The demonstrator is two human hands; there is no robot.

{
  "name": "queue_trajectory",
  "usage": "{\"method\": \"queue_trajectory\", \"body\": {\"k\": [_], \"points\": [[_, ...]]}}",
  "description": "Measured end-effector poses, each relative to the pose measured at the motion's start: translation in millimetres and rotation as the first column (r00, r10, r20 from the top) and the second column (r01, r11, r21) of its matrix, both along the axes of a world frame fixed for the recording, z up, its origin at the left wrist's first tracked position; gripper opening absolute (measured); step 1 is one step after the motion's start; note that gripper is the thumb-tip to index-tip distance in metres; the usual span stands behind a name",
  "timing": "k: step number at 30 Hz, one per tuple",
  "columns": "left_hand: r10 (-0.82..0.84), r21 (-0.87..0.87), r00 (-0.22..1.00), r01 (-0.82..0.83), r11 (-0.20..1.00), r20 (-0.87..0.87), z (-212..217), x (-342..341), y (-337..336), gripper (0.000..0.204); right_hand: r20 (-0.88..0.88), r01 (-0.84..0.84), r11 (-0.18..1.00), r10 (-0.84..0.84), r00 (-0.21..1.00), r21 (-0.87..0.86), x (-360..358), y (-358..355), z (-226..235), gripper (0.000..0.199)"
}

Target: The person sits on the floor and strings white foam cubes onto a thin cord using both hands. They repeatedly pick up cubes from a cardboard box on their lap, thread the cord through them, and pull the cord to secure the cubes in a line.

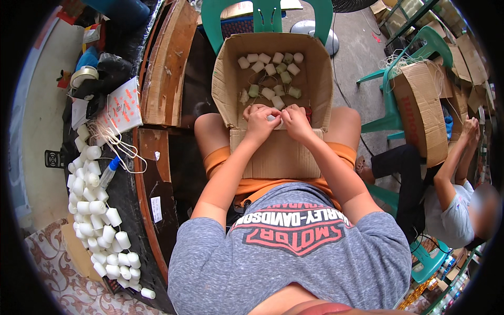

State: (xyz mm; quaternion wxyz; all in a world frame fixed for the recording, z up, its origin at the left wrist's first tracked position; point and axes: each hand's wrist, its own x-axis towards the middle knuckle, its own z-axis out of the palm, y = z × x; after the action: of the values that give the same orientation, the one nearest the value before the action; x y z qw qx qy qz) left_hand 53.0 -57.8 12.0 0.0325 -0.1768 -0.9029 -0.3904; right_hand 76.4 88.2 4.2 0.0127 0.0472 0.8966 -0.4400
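Grey T-shirt [289,262] nearest the camera, then a cardboard box [283,155] between the thighs [344,123]: white and pale-green cylinders [277,102] inside, lying at mixed angles. Left hand [258,123] and right hand [296,122] meet at its near edge, fingertips together, pinching a small white piece [273,118]. Mostly covered; can't tell its long axis or which way it points.
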Motion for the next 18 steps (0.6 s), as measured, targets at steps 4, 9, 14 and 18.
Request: {"method": "queue_trajectory", "body": {"k": [4,9,14,18], "points": [[0.066,0.036,0.995,-0.069,0.997,0.074,-7,-4,-4,0.014,0.028,-0.135,0.984,0.132,0.991,0.121,7,10,35,0.034],[0.123,-0.107,0.992,-0.119,0.987,0.033,-5,-7,-5,0.012,-0.207,-0.092,0.85,0.229,0.951,0.518,26,34,102,0.035],[-0.045,-0.26,0.999,0.038,0.965,-0.02,-4,-27,-7,0.009,0.166,-0.14,0.93,0.206,0.964,-0.338,25,57,121,0.034],[-0.125,-0.376,0.992,0.103,0.921,-0.035,-6,-35,-9,0.007,0.049,-0.068,0.647,0.161,0.986,-0.76,26,54,151,0.033]]}}
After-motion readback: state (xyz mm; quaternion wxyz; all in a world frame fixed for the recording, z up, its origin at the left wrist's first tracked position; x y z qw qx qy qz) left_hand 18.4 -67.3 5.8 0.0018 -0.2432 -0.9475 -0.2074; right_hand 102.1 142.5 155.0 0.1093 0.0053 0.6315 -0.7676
